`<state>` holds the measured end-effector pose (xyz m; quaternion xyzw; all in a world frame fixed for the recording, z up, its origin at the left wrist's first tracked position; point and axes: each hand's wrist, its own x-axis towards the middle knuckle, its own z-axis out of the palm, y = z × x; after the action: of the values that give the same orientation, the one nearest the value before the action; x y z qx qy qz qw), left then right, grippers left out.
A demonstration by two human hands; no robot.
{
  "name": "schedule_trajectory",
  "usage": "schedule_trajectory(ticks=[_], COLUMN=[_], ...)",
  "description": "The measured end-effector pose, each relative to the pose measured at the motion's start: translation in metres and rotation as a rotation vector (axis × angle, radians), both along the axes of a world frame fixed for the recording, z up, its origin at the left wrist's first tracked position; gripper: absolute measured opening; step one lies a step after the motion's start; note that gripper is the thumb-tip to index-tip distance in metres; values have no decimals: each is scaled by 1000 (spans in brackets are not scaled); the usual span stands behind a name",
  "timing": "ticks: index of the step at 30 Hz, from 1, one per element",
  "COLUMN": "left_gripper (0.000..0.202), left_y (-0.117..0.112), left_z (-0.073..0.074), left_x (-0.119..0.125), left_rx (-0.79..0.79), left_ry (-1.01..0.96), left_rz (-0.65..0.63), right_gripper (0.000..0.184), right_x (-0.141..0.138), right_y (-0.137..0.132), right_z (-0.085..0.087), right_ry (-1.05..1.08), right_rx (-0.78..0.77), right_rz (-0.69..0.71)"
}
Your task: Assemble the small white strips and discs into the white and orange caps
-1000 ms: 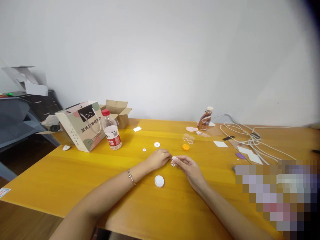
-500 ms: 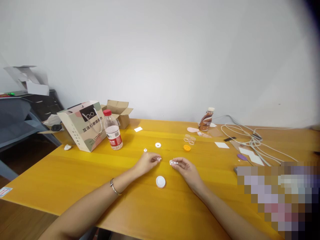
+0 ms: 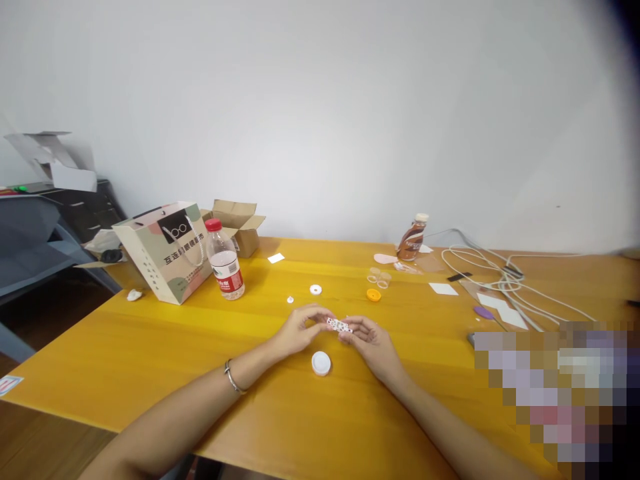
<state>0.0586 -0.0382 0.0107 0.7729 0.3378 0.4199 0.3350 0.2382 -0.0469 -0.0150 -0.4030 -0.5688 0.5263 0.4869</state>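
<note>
White perforated piece (image 3: 339, 325) is what I have in front of me, bridging the gap between my two hands; whether it is one part or two set end to end, I cannot tell. Nearest to me, a metal bracelet (image 3: 233, 378) circles my left forearm. A round white lid (image 3: 321, 363) lies on the worktop (image 3: 280, 427), just on my side of the piece. My left hand (image 3: 300, 330) pinches the piece's left end between thumb and fingers, and my right hand (image 3: 373, 341) pinches its right end the same way. A little beyond my hands lie a small white peg (image 3: 290, 300), a white ring (image 3: 315, 289) and an orange disc (image 3: 373, 295), all apart from one another. Farther off, a red-capped bottle (image 3: 226, 270) stands beside a paper bag (image 3: 175, 260) on the left, with an open cardboard box (image 3: 249, 239) behind. Behind everything is a pale wall (image 3: 350, 133).
</note>
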Motion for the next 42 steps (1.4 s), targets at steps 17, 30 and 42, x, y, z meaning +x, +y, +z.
schedule_trajectory(ticks=[17, 30, 42], left_gripper=[22, 26, 19], left_y=[-2, -2, -9], left_z=[-1, -1, 19], left_x=[3, 9, -7], left_rx=[105, -101, -183], left_ry=[52, -85, 84], left_rz=[-55, -51, -98], right_gripper=[26, 23, 30], right_x=[-6, -4, -7], right_y=[-6, -5, -17], right_z=[4, 9, 7], right_ry=[85, -49, -428], right_rx=[30, -39, 269], right_rz=[10, 119, 74])
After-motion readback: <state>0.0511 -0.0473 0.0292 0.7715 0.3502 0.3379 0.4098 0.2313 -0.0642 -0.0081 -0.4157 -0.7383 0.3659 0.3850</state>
